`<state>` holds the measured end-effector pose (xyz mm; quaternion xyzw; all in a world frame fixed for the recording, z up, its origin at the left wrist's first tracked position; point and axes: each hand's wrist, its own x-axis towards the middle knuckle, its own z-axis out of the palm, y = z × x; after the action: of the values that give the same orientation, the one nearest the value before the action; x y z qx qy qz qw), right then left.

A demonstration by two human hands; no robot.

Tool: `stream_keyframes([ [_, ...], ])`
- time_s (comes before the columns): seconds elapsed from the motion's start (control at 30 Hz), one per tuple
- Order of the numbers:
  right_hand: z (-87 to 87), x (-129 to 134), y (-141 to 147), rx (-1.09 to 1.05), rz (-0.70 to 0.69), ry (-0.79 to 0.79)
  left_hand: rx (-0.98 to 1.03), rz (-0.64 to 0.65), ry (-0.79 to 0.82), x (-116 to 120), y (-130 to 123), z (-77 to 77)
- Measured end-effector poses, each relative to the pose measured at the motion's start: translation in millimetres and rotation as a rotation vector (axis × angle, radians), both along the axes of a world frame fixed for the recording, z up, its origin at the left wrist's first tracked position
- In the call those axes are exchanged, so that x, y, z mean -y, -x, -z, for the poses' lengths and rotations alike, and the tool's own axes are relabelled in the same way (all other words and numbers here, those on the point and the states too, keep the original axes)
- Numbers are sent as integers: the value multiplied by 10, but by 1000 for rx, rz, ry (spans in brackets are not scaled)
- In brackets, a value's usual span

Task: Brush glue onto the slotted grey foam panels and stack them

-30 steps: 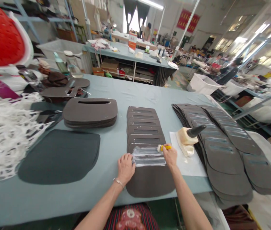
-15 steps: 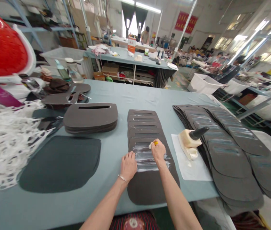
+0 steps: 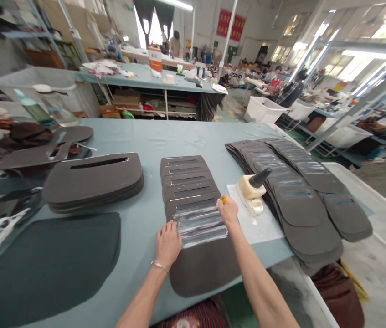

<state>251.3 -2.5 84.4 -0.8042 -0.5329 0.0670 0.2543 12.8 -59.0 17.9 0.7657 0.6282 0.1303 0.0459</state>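
- The shingled row of dark foam panels [image 3: 187,191] was laid out on the desk [image 3: 182,136], its slotted panels overlapping; a glossy whitish smear [image 3: 200,226] was spread across the nearest slotted part.
- The left hand [image 3: 168,244] was laid flat at the row's left edge, just beside the smear, with the wrist low and a bracelet [image 3: 159,265] around it.
- Its fingers were slightly spread and pressed down on the panel; the fingertips touched the smear's left border.
- The right hand [image 3: 228,212] was held at the smear's upper right corner, with the forearm angled in from the lower right.
- Its fingers were curled and pinched a yellow-handled brush [image 3: 223,200], which was mostly hidden by them.
- A sheet of white paper [image 3: 254,218] was placed just right of that hand, and a glue bottle [image 3: 248,187] with a dark nozzle lay tilted on it.
- Beyond the paper, overlapping dark panels [image 3: 302,200] were fanned out, their near edge close to the desk's right side.
- To the left, a slotted stack of panels [image 3: 92,180] and a large dark panel [image 3: 49,259] were set well apart from the row, with desk surface between.
- The row's lowest panel [image 3: 203,273] reached past the desk's near edge.
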Motion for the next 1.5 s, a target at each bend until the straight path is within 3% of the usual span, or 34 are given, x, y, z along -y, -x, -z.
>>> stream_keyframes([
  [0.1, 90, 55, 680, -104, -159, -84, -18, 2, -2, 8, -19, -8],
  [0.17, 184, 79, 899, -226, -302, -108, -27, 5, -5, 13, -28, -7],
  [0.23, 261, 86, 731, -291, -297, -117, -32, 7, -11, 13, -33, -2],
  [0.37, 302, 75, -220, -241, -14, -120, -26, 6, -15, 11, -37, 9],
  [0.43, 304, 56, -529, -185, 83, -99, -17, 3, -10, 17, -40, 7],
  [0.5, 313, 42, -611, -121, 110, -79, -2, -1, -2, 29, -43, 1],
  [0.73, 217, 113, -474, -117, 106, -84, 207, -49, 56, 19, 22, 1],
  [0.83, 147, 212, -198, -174, 18, -151, 240, -83, 55, 65, 121, -34],
  [0.9, 129, 341, 180, -277, -137, -177, 252, -86, 48, 179, 163, -63],
  [1.03, 167, 626, 955, -442, -413, -171, 227, 41, 18, 510, 131, -41],
  [1.1, 210, 695, 1034, -442, -443, -154, 189, 58, -12, 625, 91, 5],
  [1.17, 240, 719, 800, -403, -379, -125, 157, 40, -27, 671, 60, 44],
  [1.3, 203, 751, -136, -309, -144, -116, 129, 42, -26, 653, 31, 44],
  [1.37, 172, 776, -457, -202, -35, -125, 121, 39, -27, 643, 25, 21],
  [1.43, 166, 809, -556, -113, -10, -143, 112, 35, -29, 645, 22, 2],
  [1.5, 184, 847, -512, -108, -84, -147, 103, 35, -32, 650, 21, -3],
])
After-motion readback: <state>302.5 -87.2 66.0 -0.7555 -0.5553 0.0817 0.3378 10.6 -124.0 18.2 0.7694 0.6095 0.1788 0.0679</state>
